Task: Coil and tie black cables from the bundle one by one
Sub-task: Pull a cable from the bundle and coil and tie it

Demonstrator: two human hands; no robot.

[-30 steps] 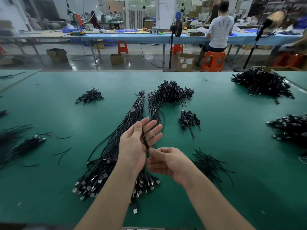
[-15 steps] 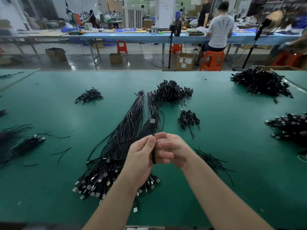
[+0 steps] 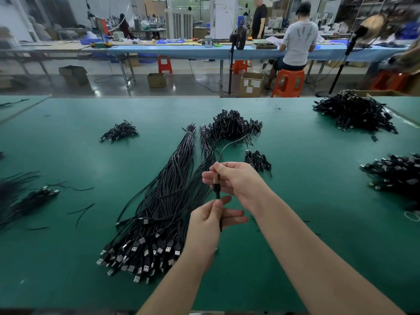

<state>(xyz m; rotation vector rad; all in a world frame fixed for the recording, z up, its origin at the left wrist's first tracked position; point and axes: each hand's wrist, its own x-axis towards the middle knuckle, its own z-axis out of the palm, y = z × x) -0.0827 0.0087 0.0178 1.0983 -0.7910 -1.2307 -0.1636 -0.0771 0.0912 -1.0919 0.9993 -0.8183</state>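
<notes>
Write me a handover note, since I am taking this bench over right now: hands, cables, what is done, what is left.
Right hand: pinches the single cable near its upper part, above the table.
Left hand: pinches the same cable lower down.
The cable's far end trails up toward the coiled pile.
Loose bundle: lies on the green table, plugs toward you.
Done: several piles of coiled cables lie around.
Left: coil and tie this cable, then the bundle's remaining cables.
</notes>
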